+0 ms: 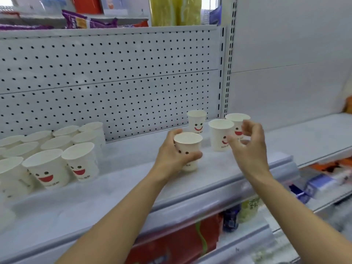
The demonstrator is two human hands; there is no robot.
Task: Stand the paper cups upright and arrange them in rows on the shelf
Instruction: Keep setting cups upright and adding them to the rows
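- Far left: the block of cups stands rims up, packed in tidy rows on the shelf, tight against the pegboard panel.
- A bare stretch of shelf separates that block from four loose cups, all upright.
- Centre: the left hand grips the front cup, fingers behind it and thumb across the printed face. I cannot tell whether its base sits on the shelf or just above it.
- Behind it, a lone cup waits near the pegboard.
- Further right, the nearer cup and the far cup stand side by side at the shelf's end.
- The right hand hovers half open in front of those two, fingers loosely curled and holding nothing. Its thumb tip is right by the nearer cup, though contact is unclear.
- My read: standing up looks done, so gathering the loose cups into rows is the step in hand.
- The next move calls for carrying the front cup left and setting it flush beside the last row. These light cups would tip at a nudge.
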